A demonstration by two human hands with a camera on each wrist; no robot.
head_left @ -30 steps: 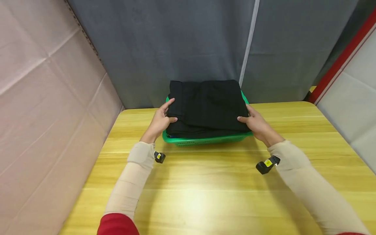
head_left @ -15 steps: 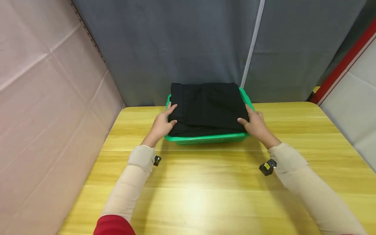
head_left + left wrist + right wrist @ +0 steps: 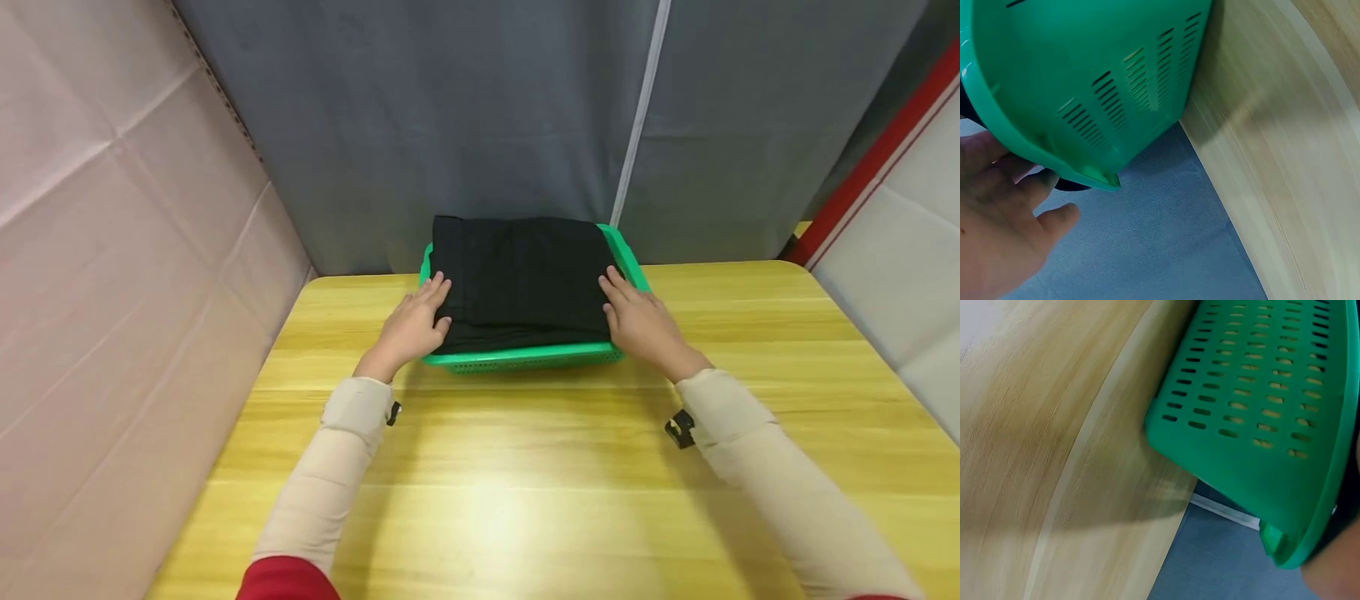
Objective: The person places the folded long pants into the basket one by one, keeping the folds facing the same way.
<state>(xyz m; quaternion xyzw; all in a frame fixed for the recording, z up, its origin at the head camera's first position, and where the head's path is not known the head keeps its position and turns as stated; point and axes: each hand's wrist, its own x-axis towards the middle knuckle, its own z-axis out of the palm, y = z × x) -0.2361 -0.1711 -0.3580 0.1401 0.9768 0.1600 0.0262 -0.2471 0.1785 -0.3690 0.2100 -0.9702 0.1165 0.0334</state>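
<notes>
A folded black garment (image 3: pixel 528 271) lies in a green plastic basket (image 3: pixel 536 357), reaching above the rim. It has a wide band along its left side. In the head view my left hand (image 3: pixel 411 327) rests over the basket's left rim, fingertips on the garment's left edge. My right hand (image 3: pixel 645 327) lies across the right rim with straight fingers touching the garment's right edge. The left wrist view shows the left hand (image 3: pixel 1004 215) beside the slotted basket wall (image 3: pixel 1104 75). Only a bit of the right hand (image 3: pixel 1335 562) enters the right wrist view.
The basket stands at the back of a wooden table (image 3: pixel 495 483), close to a grey curtain (image 3: pixel 420 125). A pale wall covering (image 3: pixel 150 292) borders the left side. To the right is a white panel with a red edge (image 3: pixel 877 158).
The garment has settled lower into the basket, so more of the green rim shows. Both hands have gone from gripping its sides to resting on its edges with straighter fingers.
</notes>
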